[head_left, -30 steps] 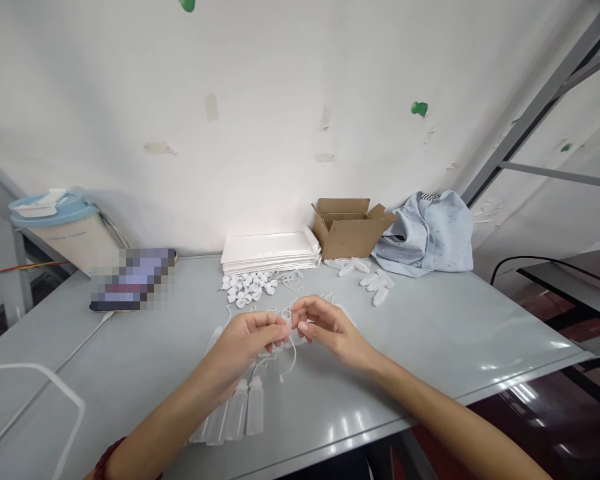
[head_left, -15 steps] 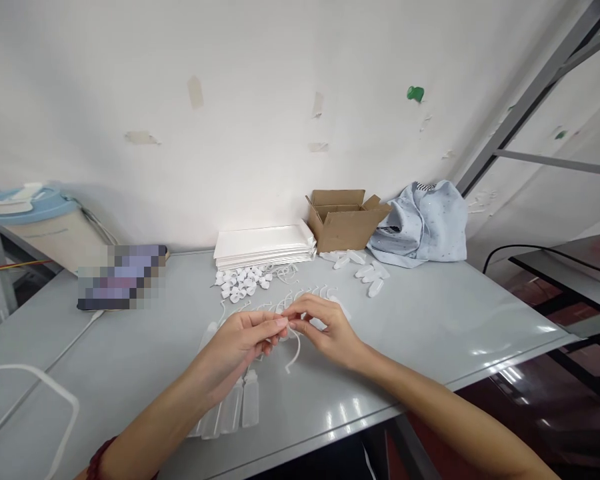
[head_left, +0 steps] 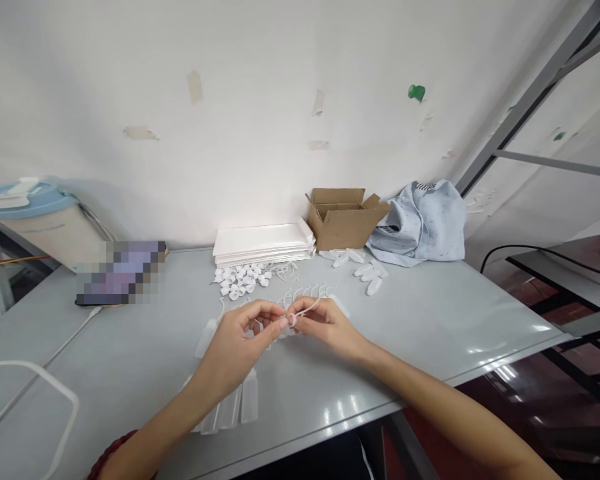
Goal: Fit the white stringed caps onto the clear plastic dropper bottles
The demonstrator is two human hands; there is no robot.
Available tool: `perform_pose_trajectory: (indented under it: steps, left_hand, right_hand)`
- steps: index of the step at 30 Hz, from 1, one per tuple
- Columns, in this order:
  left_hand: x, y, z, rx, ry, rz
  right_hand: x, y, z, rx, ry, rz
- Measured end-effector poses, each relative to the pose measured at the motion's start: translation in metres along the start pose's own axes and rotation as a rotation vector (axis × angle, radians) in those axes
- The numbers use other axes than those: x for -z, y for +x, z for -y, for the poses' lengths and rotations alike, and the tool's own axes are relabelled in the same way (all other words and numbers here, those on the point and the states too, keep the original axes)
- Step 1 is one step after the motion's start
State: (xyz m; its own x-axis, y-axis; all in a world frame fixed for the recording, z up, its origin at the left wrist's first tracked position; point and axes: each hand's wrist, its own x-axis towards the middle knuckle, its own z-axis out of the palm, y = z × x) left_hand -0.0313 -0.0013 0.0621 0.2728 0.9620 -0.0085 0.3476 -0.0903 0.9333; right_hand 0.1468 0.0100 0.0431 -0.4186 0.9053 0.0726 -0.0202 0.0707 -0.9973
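My left hand (head_left: pixel 240 340) and my right hand (head_left: pixel 325 323) meet fingertip to fingertip over the grey table (head_left: pixel 430 327). Between them they pinch a thin white plastic strap (head_left: pixel 300 311) with a small loop at the fingertips; its free end points up and right. Under my left wrist lie several small clear plastic bottles (head_left: pixel 237 403) side by side. Just behind my hands a row of curved white straps (head_left: pixel 310 292) rests on the table.
A heap of small white caps (head_left: pixel 240 280) lies before a stack of white sheets (head_left: pixel 263 243). An open cardboard box (head_left: pixel 343 217), loose clear bottles (head_left: pixel 373 273) and a light blue cloth (head_left: pixel 423 223) stand at the back right. A phone (head_left: pixel 120 273) and a lidded bucket (head_left: pixel 40 220) are at the left.
The strap that hung down below my fingers is now drawn up, its end pointing up and right. Both hands have shifted slightly away from me.
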Motion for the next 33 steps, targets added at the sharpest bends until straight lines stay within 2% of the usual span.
perform_pose_trajectory:
  steps: [3,8,13,21,29,33]
  left_hand:
    - [-0.0020,-0.0009,0.0005,-0.080,0.066,-0.028]
    - [-0.0028,-0.0026,0.0027,-0.213,0.135,-0.047]
    - [-0.0017,-0.0028,0.0041,-0.312,0.156,0.040]
    - [0.0009,-0.0008,0.0008,-0.289,0.150,0.137]
    - [0.0057,-0.0013,-0.0048,-0.208,0.106,0.278]
    - [0.0069,-0.0008,-0.0039,-0.177,0.086,0.279]
  right_hand:
    - [0.0006,-0.0004,-0.0017,-0.037,0.040,0.018]
    - [0.0028,-0.0008,-0.0073,-0.027,-0.025,0.031]
    - [0.0053,0.0000,-0.0061,-0.022,-0.046,0.090]
    - [0.0045,0.0005,0.0016,-0.129,0.053,0.138]
    - [0.0066,0.0008,-0.0023,-0.141,0.085,0.208]
    - [0.0084,0.0010,-0.0029,-0.153,0.111,0.234]
